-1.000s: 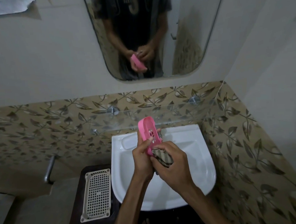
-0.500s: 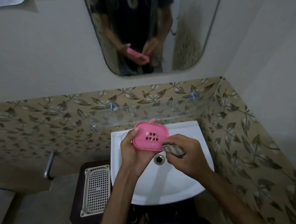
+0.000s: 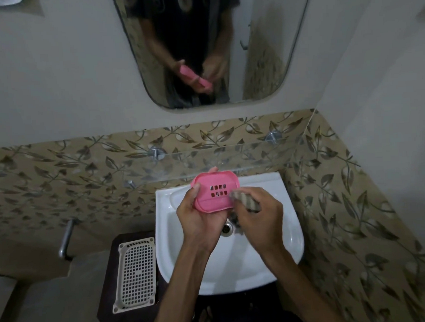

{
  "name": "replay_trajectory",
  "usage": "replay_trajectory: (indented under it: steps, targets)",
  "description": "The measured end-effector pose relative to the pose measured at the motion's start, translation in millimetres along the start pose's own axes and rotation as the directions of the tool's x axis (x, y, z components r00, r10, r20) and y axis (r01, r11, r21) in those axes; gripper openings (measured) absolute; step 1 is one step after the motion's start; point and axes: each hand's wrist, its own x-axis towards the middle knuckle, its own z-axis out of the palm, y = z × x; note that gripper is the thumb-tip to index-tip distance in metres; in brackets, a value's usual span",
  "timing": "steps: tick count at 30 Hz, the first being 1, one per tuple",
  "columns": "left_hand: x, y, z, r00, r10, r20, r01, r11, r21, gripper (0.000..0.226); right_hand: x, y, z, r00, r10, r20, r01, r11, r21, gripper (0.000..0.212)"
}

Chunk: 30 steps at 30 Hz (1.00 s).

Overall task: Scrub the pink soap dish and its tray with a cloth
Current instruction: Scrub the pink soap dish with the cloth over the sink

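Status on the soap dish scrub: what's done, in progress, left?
Done: nothing visibly finished. In hand: left hand holds the pink soap dish over the sink; right hand presses the cloth against its right edge. Left: the cream grid tray lies untouched on the dark stand left of the sink, if that is the dish's tray.

Above: the glass shelf is overhanging the back of the sink, just over our soap dish, capping upward room | Right: the tiled wall is closing in | Left: we are seeing the grid tray occupying the dark stand | Below: the basin is lying open.
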Motion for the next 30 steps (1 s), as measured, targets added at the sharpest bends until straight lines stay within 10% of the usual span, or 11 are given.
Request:
replay_trajectory:
  steps: [21,26,30]
  targets:
    - [-2,-4,-2,0.997,0.063,-0.035,-0.06,0.995,0.083,0.085,-2,-1,3,0.997,0.049,0.063,-0.049,0.999,-0.015,0.009]
    - [-1,-4,-6,0.994,0.076,-0.077,-0.066,0.991,0.12,0.068,-12,-10,5,0.965,-0.093,0.246,0.09,0.996,0.026,0.022]
    - [-1,-7,-6,0.993,0.083,-0.085,-0.074,0.992,0.106,0.051,-2,-2,2,0.994,0.016,0.104,-0.012,0.999,-0.034,0.011]
